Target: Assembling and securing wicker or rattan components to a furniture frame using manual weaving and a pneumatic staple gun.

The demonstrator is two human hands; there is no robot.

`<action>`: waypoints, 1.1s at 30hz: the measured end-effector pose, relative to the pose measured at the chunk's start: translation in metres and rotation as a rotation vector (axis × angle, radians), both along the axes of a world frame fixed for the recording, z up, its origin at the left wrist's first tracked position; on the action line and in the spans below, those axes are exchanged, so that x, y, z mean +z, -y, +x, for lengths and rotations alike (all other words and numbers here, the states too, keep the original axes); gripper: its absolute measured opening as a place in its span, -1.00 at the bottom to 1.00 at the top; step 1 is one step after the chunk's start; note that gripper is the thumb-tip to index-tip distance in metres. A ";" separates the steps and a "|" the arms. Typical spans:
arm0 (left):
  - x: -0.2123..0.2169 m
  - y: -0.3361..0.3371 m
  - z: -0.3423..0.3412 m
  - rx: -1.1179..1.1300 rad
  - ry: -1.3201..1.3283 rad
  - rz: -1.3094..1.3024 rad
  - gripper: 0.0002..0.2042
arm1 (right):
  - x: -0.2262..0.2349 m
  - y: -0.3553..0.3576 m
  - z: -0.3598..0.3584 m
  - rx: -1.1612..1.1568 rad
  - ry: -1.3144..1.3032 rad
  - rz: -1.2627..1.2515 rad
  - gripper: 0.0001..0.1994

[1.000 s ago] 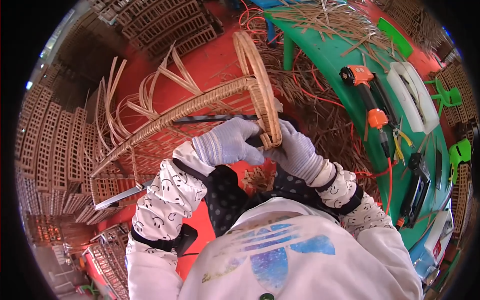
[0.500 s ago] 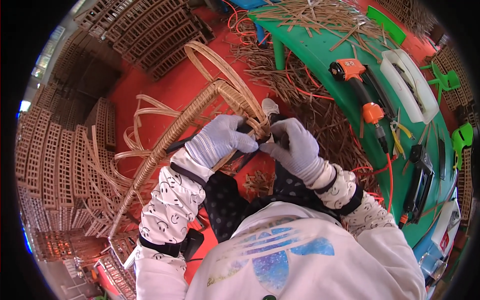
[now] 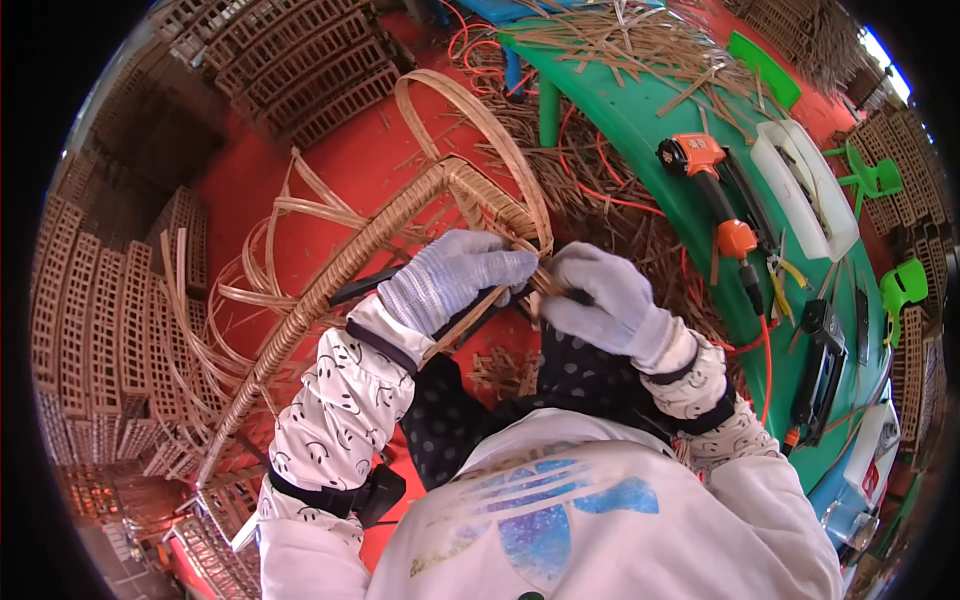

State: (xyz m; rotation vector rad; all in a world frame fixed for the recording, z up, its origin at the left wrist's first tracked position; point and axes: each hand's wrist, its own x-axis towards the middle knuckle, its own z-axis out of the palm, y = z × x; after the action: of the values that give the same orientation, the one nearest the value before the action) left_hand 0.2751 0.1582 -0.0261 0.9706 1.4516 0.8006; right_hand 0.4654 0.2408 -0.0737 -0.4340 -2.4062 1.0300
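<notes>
Both gloved hands meet at a corner of a rattan frame (image 3: pixel 400 215) held over a red floor (image 3: pixel 330 160) — the left hand (image 3: pixel 455 280) closed around the wrapped rail, the right hand (image 3: pixel 600 300) pinching a strip. The long rail looks fully wrapped; the bare hoop (image 3: pixel 480 110) and loose strips (image 3: pixel 250 290) suggest more remains — power tools (image 3: pixel 715 190) lie on a green table (image 3: pixel 650 130).

Even, bright daylight fills the scene, strongest at the upper right rim where a patch of sky washes out to white glare, and the glossy curved green plastic table (image 3: pixel 640 120) carries soft sheen. Shadows are faint and short, gathering under the woven brown rattan frame (image 3: pixel 380 240). The fisheye bends straight lines strongly near the black circular border, where stacked wicker panels (image 3: pixel 90 330) blur and darken.
</notes>
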 end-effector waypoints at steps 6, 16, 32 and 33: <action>-0.005 -0.005 -0.009 -0.128 -0.104 0.118 -0.69 | 0.025 0.003 0.016 0.277 -0.443 0.067 -0.80; 0.000 -0.005 0.001 -0.259 -0.885 0.132 -0.60 | -0.018 0.032 -0.005 0.376 -0.466 -0.378 -0.82; 0.005 0.007 -0.001 -0.005 -0.302 0.180 -0.73 | 0.002 0.043 0.027 0.137 -0.283 -0.482 -0.83; 0.005 0.007 -0.002 0.028 -0.266 0.101 -0.70 | 0.000 0.043 0.026 0.176 -0.322 -0.419 -0.83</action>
State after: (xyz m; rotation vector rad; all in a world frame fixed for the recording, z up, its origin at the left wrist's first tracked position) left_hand 0.2732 0.1509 -0.0211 1.1699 1.6674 0.7932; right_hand 0.4917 0.1982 -0.0740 -0.1751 -1.9675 1.5620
